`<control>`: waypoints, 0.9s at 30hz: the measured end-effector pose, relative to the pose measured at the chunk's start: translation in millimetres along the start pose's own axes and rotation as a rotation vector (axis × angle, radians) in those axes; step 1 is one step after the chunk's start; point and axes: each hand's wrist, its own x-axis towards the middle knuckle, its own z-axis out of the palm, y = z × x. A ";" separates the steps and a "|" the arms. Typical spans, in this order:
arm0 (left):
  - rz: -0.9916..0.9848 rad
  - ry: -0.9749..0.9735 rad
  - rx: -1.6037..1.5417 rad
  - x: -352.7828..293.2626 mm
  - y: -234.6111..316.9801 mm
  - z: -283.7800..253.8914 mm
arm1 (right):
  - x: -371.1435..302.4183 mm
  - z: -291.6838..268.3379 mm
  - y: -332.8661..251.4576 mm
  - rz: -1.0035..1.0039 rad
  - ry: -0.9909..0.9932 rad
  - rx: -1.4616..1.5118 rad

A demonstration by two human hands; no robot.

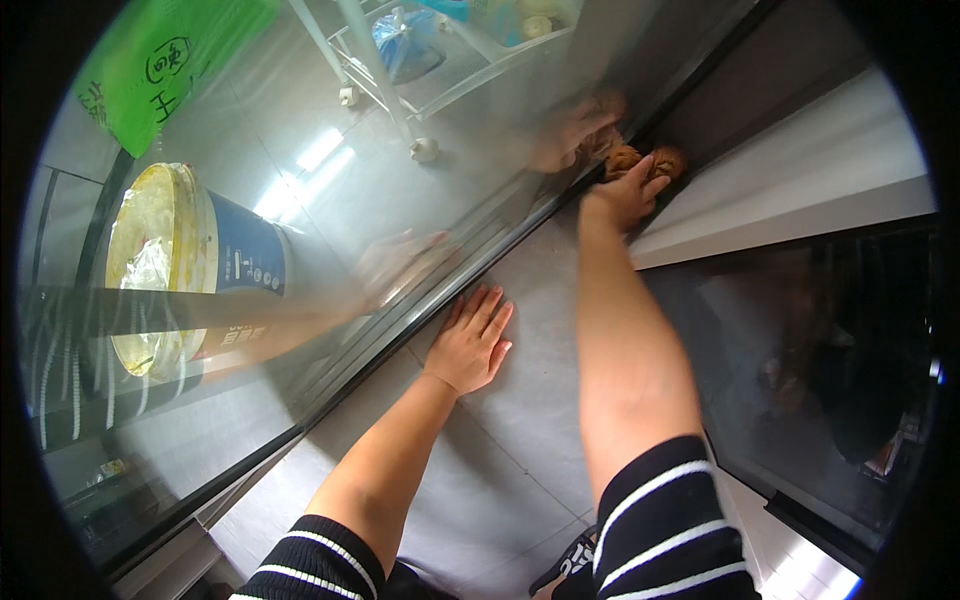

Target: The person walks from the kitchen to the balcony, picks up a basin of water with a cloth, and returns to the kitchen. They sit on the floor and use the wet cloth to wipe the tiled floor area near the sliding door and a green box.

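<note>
Fingers of your right hand [628, 197] grip a brown cloth [671, 161] low beside the glass [470, 170]; your left hand [466, 347], spread flat, might slip if you lean hard.

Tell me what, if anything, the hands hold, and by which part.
The right hand holds a bunched brown cloth by its near side; the left hand holds nothing.

Centre open, far corner obstructed.
Grey floor tile [535, 400] offers room between left hand [470, 342] and right forearm [635, 340]. Glass-panel rail [400, 345] bars the left, white ledge [800, 205] and dark panel [780, 340] the right; right hand [626, 197] and brown cloth [667, 163] occupy the corner.
</note>
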 end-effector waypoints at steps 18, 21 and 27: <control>-0.001 0.006 -0.005 5.6 1.0 -5.4 | -82.5 -15.3 25.0 -0.260 -0.363 -0.434; -0.006 -0.025 0.017 6.9 1.3 -6.9 | -142.5 -37.5 44.2 -0.306 -0.392 -0.308; -0.020 -0.037 -0.057 5.0 -1.3 -6.8 | -176.7 -76.7 57.5 0.074 -0.387 0.455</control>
